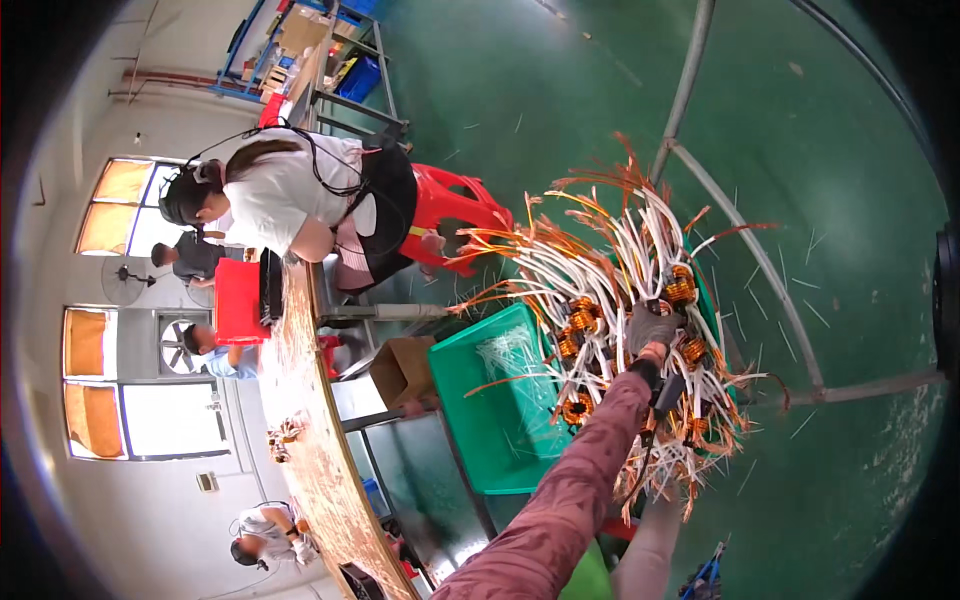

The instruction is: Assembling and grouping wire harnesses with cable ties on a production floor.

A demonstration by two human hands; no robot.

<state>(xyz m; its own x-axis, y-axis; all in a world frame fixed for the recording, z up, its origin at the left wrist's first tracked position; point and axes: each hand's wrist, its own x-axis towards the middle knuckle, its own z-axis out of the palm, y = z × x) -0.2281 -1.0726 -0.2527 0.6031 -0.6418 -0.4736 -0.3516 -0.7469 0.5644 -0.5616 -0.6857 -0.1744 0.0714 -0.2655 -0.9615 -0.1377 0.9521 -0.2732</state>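
My left hand, in a grey glove, reaches into a big heap of copper-wound ring coils with white leads. Its fingers are curled around a coil in the heap, and the leads partly hide them. A dark device is strapped at the wrist below a maroon sleeve. Frayed copper strands stick out all round the heap. The green crate under it is mostly covered. My right hand is out of view.
Beside the heap stands another green crate with white wire scraps in it. A cardboard box and a long workbench lie left. A co-worker sits on a red stool. Metal tubes rise at right.
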